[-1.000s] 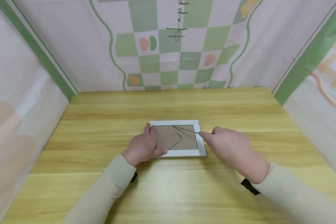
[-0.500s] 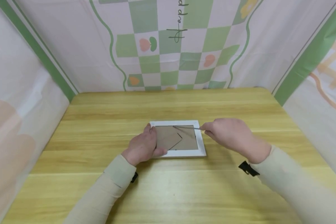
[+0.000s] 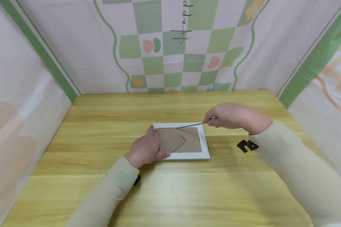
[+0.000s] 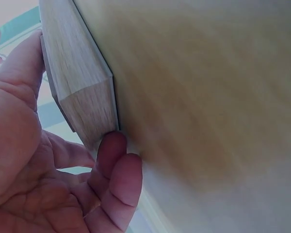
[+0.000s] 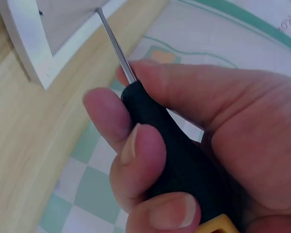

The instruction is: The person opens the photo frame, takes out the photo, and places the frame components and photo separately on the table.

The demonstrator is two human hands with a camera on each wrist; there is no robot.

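Observation:
A white picture frame [image 3: 205, 146] lies back side up on the table, its brown backing board [image 3: 170, 138] showing. My left hand [image 3: 145, 148] grips its left end, fingers at the far corner and thumb on the near edge. In the left wrist view, fingertips [image 4: 111, 150] curl against the frame's wood-grained side [image 4: 82, 73]. My right hand [image 3: 230, 116] holds a screwdriver [image 5: 169, 145] with a black handle, a yellow end and a thin metal shank. The shank slants over the frame, its tip at the far inner edge of the backing. The handle is mostly hidden in the head view.
The wood-grain table [image 3: 170, 189] extends around the frame on all sides. Behind it hangs a green-and-white checked cloth [image 3: 173, 63]. Pale cloth panels [image 3: 22, 126] stand at left and right. A black strap [image 3: 247, 146] is on the right wrist.
My right hand has moved away from me and risen, swinging the screwdriver's handle toward the far side. Its tip stays at the same spot. The left hand and picture frame hold still.

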